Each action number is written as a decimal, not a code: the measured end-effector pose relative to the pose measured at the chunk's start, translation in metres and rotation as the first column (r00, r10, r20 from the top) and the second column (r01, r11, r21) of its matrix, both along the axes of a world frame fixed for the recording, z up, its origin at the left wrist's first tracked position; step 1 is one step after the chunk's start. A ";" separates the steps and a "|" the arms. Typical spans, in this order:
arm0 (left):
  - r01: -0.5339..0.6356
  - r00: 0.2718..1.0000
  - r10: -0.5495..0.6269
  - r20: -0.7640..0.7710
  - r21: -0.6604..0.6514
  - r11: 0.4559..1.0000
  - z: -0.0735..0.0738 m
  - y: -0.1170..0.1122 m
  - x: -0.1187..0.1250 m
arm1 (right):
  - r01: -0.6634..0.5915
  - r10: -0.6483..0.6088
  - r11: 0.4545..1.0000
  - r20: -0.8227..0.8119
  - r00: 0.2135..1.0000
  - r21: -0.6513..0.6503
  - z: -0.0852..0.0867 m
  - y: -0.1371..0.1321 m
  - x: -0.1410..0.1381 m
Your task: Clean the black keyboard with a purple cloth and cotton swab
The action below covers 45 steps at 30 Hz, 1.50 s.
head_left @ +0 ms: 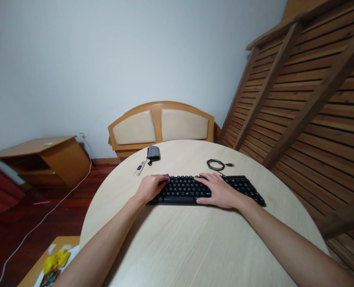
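Note:
A black keyboard (191, 188) lies across the far middle of a round pale wood table (194, 239). My left hand (149, 187) rests on the keyboard's left end, fingers curled round a small purple thing (166, 176) at its top left corner. My right hand (218, 190) lies flat over the keys right of centre, fingers stretched out and holding nothing. The keyboard's black cable (216, 164) is coiled on the table just behind it.
A grey pouch (153, 152) and a small strip-like item (140, 168) lie at the table's far left. Behind the table stands a padded headboard (161, 125). Slatted wooden frames (308, 99) lean at right. A low wooden cabinet (45, 159) and white cord (45, 217) are at left.

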<state>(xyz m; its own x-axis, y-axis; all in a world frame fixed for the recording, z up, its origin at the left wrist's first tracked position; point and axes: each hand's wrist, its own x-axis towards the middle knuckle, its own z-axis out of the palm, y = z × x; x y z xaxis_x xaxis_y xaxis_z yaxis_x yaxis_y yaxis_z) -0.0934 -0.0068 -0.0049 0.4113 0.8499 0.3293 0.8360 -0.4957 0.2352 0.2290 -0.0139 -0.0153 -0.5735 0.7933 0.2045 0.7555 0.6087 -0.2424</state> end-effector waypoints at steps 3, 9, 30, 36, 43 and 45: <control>0.047 0.999 -0.047 -0.001 -0.006 0.999 0.001 -0.001 -0.001 | -0.001 0.001 1.000 0.002 1.000 0.000 -0.001 0.001 0.000; 0.111 0.993 -0.111 -0.037 -0.005 0.994 0.004 -0.005 0.000 | 0.001 -0.001 1.000 0.005 1.000 -0.002 -0.002 0.001 0.000; 0.381 0.922 -0.375 -0.095 0.052 0.923 0.010 -0.013 0.007 | -0.004 0.004 1.000 -0.013 1.000 -0.002 -0.003 0.002 0.002; 0.412 0.910 -0.409 -0.069 0.041 0.910 0.014 -0.017 0.010 | 0.001 -0.001 1.000 0.013 1.000 -0.011 -0.001 0.001 0.001; 0.451 0.892 -0.451 -0.017 0.024 0.892 0.014 -0.022 0.015 | -0.011 0.011 1.000 -0.013 1.000 0.009 -0.003 0.002 0.002; 0.457 0.889 -0.457 -0.019 0.028 0.889 0.013 -0.022 0.016 | -0.009 0.009 1.000 -0.001 1.000 0.007 -0.004 0.002 0.002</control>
<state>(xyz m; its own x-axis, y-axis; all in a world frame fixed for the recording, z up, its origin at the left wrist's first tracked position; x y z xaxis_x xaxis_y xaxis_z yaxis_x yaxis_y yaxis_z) -0.0771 -0.0292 0.0084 0.7557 0.5564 0.3455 0.5176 -0.8306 0.2056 0.2311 -0.0118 -0.0193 -0.5805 0.7864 0.2111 0.7495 0.6174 -0.2391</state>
